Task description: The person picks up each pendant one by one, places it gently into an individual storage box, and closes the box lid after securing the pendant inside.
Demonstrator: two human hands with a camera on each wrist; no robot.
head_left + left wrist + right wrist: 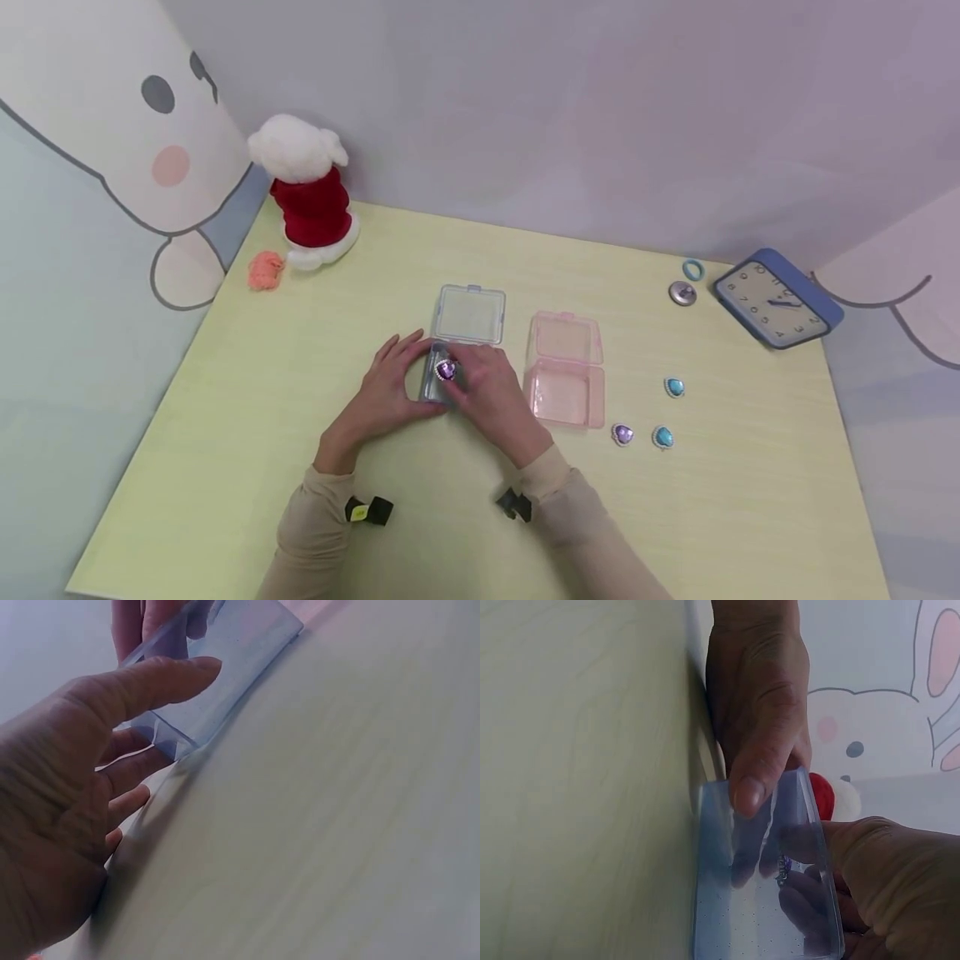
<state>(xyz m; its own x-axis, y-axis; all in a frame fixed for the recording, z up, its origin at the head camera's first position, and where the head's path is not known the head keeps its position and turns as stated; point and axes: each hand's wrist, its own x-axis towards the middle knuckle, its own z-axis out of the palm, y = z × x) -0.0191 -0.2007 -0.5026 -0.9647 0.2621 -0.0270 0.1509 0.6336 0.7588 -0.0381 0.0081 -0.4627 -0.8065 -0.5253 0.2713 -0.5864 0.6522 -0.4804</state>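
A small clear blue plastic box (433, 385) stands on the table with its lid (471, 315) folded back behind it. My left hand (382, 386) grips the box from the left, thumb on the near wall (247, 671) and fingers around the far end. Between the thumb and fingers of my right hand (491, 387) is a purple heart-shaped jewel (446, 370) with a silvery rim, held at the box's opening. In the right wrist view, the jewel (783, 868) shows through the clear wall, with the right fingertips around it.
Right of the blue box lies an open pink box (566, 396). Farther right are a purple jewel (622, 433) and two blue ones (675, 387). A clock (780, 300), blue ring (693, 269) and silver disc (682, 292) sit back right; a plush toy (311, 200) and orange bundle (266, 271) back left.
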